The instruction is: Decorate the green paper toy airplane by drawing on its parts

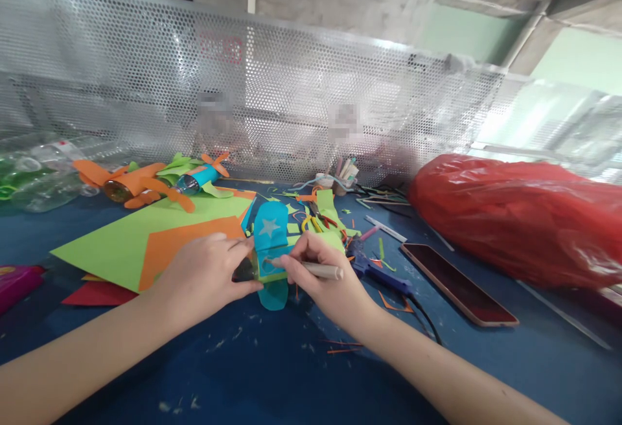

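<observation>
Fingers of my left hand [214, 266] grip the dark end of a toy plane [272, 258] on the table, made of a bottle wrapped in green and blue paper. Its blue wing [272, 221] bears a pale star. My right hand [315, 263] is closed around a light-coloured pen [324, 271], its tip at the blue paper on the plane's body. Part of the green body is hidden behind my right hand.
Coloured paper sheets [107, 237] and two finished paper-covered planes [126, 182] lie left. Pliers [318, 221], a blue glue gun [379, 273] with a cord, a phone [459, 282] and a red plastic bag [515, 218] are on the right. A perforated metal screen [291, 88] stands behind.
</observation>
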Demonstrator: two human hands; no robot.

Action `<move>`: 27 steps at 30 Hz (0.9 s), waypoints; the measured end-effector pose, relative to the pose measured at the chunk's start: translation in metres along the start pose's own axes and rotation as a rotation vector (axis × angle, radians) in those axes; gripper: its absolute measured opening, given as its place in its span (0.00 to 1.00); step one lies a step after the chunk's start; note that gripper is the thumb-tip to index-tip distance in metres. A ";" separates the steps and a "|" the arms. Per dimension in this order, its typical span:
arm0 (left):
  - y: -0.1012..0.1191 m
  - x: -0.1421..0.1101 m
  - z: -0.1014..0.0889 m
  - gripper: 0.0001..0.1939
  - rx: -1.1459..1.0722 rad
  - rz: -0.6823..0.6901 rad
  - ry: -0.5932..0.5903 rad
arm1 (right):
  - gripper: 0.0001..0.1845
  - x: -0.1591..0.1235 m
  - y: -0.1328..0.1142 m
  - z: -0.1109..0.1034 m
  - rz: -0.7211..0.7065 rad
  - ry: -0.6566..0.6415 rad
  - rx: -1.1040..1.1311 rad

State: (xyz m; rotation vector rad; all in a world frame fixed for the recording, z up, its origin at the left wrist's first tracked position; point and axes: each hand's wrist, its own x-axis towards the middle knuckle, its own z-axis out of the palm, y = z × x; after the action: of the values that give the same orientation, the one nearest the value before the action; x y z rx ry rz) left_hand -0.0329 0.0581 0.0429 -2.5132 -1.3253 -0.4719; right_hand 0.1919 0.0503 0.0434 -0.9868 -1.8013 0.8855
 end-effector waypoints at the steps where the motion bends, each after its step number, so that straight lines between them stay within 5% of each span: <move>1: 0.000 0.000 0.000 0.13 -0.006 0.003 0.004 | 0.15 0.000 0.000 0.000 -0.001 0.002 0.004; 27: 0.001 0.001 -0.002 0.12 -0.061 -0.038 -0.018 | 0.15 -0.001 -0.003 0.000 -0.012 -0.007 -0.025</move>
State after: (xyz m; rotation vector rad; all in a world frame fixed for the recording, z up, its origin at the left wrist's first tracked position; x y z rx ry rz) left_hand -0.0316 0.0576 0.0447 -2.5505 -1.3877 -0.5063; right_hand 0.1917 0.0483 0.0458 -0.9890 -1.8262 0.8617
